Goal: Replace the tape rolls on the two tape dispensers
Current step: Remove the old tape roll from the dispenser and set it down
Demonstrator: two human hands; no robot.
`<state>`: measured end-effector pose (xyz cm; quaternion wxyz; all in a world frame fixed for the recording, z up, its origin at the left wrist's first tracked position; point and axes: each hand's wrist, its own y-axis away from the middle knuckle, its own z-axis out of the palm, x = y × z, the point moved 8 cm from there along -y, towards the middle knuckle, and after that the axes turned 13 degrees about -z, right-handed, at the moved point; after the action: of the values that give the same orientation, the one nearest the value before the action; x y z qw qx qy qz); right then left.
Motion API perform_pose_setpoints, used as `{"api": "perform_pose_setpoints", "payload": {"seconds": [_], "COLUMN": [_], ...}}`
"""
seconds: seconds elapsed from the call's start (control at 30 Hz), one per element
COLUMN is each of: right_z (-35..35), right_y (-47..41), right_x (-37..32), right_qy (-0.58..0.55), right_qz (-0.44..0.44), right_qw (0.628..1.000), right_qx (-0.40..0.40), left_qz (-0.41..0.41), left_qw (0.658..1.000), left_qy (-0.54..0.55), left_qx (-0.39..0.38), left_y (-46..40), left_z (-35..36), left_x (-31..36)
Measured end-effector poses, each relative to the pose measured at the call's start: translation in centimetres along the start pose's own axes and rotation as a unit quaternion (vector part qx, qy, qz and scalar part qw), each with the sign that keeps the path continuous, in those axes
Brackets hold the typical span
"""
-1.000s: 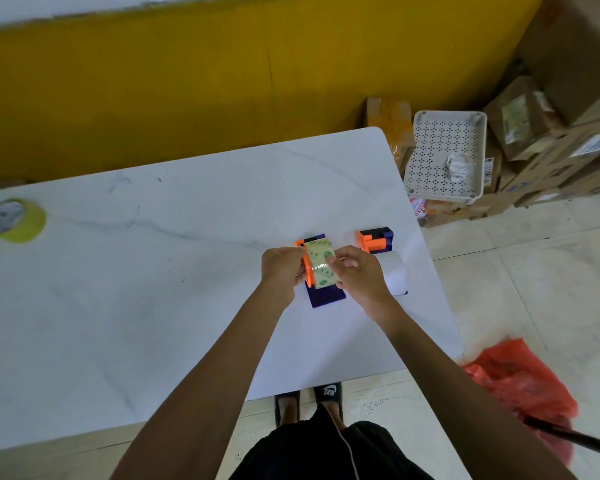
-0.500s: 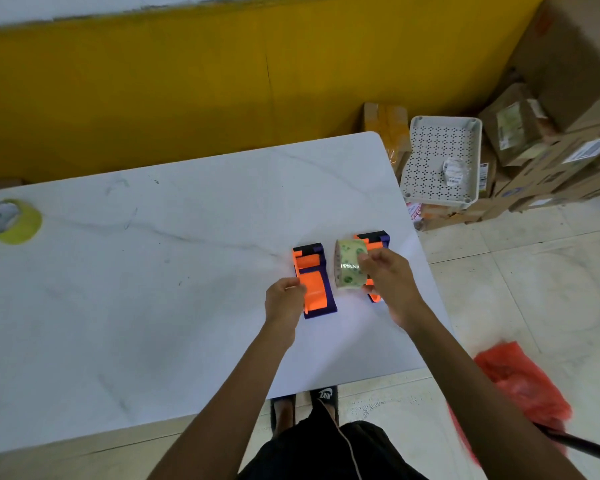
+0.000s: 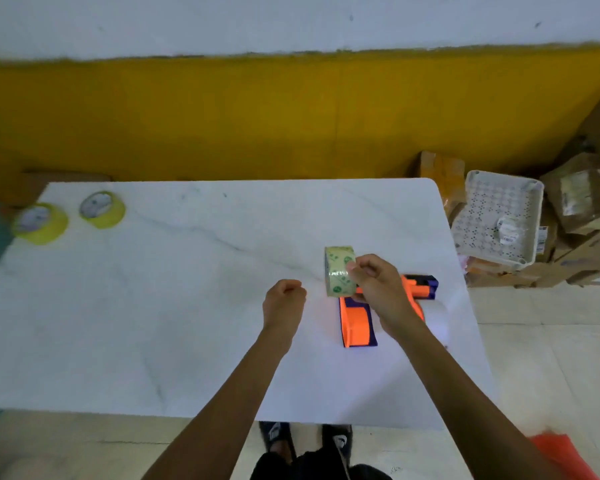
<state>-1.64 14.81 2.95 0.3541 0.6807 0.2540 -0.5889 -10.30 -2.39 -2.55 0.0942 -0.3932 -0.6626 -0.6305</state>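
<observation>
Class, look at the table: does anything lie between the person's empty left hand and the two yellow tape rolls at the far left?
Nothing visible does. Only bare white marble tabletop lies between the left hand and the yellow tape rolls. The right hand holds the green-printed clear tape roll off to the other side.

This looks like a packing or storage room — a plain work area rather than a home. A white marble-patterned table (image 3: 187,306) stands against a wall painted yellow below and white above. Beside it, cardboard parcels (image 3: 582,209) with shipping labels are heaped on the tiled floor, and a perforated white plastic tray (image 3: 478,202) rests on them — two yellow tape rolls (image 3: 103,209) sit at the table's far corner.
</observation>
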Motion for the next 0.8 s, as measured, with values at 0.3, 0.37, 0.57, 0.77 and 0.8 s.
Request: {"api": "perform_pose_setpoints", "payload": {"seconds": [0.3,0.37,0.57,0.77,0.8], "right_z": [21.5,26.2,37.1,42.2,42.7], "right_y": [-1.3,-0.9,0.3,-0.5,-1.1], "right_x": [-9.0,-10.2,-12.2,-13.4,-13.3], "right_qy": [0.019,0.022,0.008,0.016,0.024], "right_qz": [-0.098,-0.112,-0.124,-0.145,-0.146], "right_qw": [0.985,0.982,0.981,0.979,0.979], "right_qx": [-0.144,-0.151,-0.146,-0.143,-0.14], "left_qz": [0.142,0.156,0.195,0.205,0.202], "left_qw": [0.969,0.963,0.957,0.958,0.959], "left_qy": [0.068,0.067,0.055,0.041,0.037], "left_qx": [0.191,0.207,0.21,0.196,0.194], "left_y": [1.3,1.6,1.1,-2.2,-3.0], "left_z": [-23.0,-28.2,-40.0,-45.5,-45.9], "left_x": [10.9,12.7,15.9,16.9,17.0]}}
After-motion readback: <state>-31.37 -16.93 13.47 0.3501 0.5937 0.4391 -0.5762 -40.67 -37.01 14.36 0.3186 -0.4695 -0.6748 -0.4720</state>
